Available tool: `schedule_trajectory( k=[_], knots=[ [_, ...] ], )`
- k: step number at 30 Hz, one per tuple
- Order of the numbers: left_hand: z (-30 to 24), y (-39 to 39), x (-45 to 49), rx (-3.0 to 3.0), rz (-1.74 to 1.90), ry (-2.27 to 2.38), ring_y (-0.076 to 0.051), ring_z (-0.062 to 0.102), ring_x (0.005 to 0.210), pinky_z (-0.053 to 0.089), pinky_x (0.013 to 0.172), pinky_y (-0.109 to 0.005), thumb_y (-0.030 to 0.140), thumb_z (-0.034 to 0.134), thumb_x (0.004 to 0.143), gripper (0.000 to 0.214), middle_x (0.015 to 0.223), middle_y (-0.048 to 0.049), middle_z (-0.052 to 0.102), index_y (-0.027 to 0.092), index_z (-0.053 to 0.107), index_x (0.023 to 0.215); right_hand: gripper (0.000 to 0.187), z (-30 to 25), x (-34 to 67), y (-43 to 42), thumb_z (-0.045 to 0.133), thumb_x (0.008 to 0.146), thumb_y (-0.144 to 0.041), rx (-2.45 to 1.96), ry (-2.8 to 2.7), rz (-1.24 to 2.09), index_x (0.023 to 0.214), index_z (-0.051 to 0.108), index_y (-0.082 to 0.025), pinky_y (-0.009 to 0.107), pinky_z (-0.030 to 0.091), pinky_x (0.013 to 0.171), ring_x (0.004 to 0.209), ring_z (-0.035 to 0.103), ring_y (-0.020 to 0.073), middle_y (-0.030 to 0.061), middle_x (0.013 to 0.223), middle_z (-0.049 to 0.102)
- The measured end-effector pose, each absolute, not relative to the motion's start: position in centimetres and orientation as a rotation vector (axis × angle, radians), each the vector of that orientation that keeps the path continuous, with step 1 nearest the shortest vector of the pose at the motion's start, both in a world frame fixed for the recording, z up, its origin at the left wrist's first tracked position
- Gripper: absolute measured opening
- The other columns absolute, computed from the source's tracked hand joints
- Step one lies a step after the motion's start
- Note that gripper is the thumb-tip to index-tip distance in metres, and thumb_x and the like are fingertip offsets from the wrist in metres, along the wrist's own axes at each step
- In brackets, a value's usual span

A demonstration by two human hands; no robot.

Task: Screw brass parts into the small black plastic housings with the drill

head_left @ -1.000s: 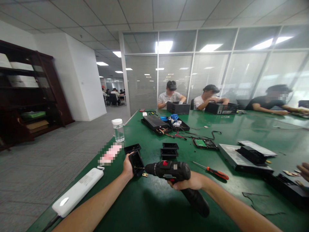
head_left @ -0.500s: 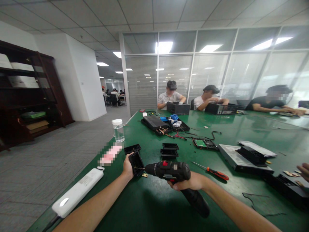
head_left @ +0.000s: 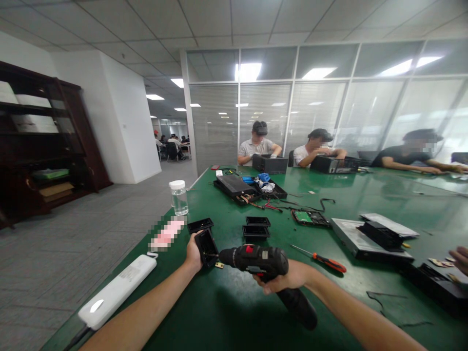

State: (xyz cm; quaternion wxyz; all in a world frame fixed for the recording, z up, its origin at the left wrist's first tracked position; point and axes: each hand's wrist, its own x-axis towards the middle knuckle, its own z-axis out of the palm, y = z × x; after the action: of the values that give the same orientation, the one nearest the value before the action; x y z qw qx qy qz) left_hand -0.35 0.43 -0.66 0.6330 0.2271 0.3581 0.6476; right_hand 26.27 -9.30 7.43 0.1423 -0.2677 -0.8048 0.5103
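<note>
My left hand is closed on a small open black plastic box, tilted with its hollow side toward the drill. In my right hand is a black cordless drill, its fingers wrapped round the handle. The drill's bit points left and reaches into the box; its exact tip is hard to make out. Just under the box lies a small brass-coloured piece. Behind the left hand rests another black box. Two similar boxes stand beyond the drill.
An orange-handled screwdriver lies right of the drill. On the left are a white power strip and a water bottle. Metal drives, a green circuit board and cables lie on the green table. Several people work across it.
Almost nothing differs. The drill and both hands stay in place, with only a very slight shift of the drill. At the far right, a co-worker's hands have moved a little.
</note>
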Motion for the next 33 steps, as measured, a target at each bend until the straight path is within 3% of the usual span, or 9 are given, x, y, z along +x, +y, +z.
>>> schedule_trajectory(
  k=[5, 13, 19, 33],
  knots=[
    [-0.8, 0.5, -0.4, 0.530, 1.483, 0.816, -0.020, 0.056, 0.050, 0.044, 0.048, -0.032, 0.033, 0.047, 0.067, 0.023, 0.058, -0.0053, 0.059, 0.012, 0.058, 0.070, 0.020, 7.1, 26.3, -9.3, 0.054, 0.071, -0.021, -0.736, -2.291, 1.485, 0.091, 0.056, -0.021, 0.030, 0.041, 0.075, 0.079, 0.052, 0.0160, 0.0059, 0.084, 0.055],
    [-0.7, 0.4, -0.4, 0.536, 1.483, 0.805, -0.018, 0.056, 0.050, 0.044, 0.049, -0.031, 0.033, 0.047, 0.066, 0.024, 0.059, -0.0051, 0.059, 0.012, 0.058, 0.070, 0.025, 5.8, 26.3, -7.9, 0.060, 0.063, -0.023, -0.775, -2.218, 1.593, 0.085, 0.054, -0.014, 0.028, 0.041, 0.070, 0.071, 0.048, 0.0132, 0.0007, 0.076, 0.050],
    [-0.2, 0.1, -0.3, 0.508, 1.498, 0.810, -0.019, 0.055, 0.049, 0.043, 0.048, -0.031, 0.033, 0.046, 0.067, 0.024, 0.057, -0.0051, 0.058, 0.012, 0.058, 0.069, 0.017, 6.4, 26.2, -8.8, 0.053, 0.066, -0.018, -0.770, -2.143, 1.589, 0.083, 0.057, -0.018, 0.028, 0.039, 0.068, 0.069, 0.049, 0.0132, 0.0029, 0.074, 0.051],
    [-0.3, 0.1, -0.2, 0.514, 1.499, 0.822, -0.018, 0.055, 0.048, 0.043, 0.047, -0.031, 0.032, 0.047, 0.066, 0.022, 0.057, -0.0047, 0.058, 0.013, 0.058, 0.069, 0.018, 6.3, 26.0, -9.1, 0.050, 0.066, -0.017, -0.752, -2.158, 1.570, 0.081, 0.057, -0.022, 0.027, 0.039, 0.066, 0.067, 0.049, 0.0123, 0.0025, 0.073, 0.051]
  ],
)
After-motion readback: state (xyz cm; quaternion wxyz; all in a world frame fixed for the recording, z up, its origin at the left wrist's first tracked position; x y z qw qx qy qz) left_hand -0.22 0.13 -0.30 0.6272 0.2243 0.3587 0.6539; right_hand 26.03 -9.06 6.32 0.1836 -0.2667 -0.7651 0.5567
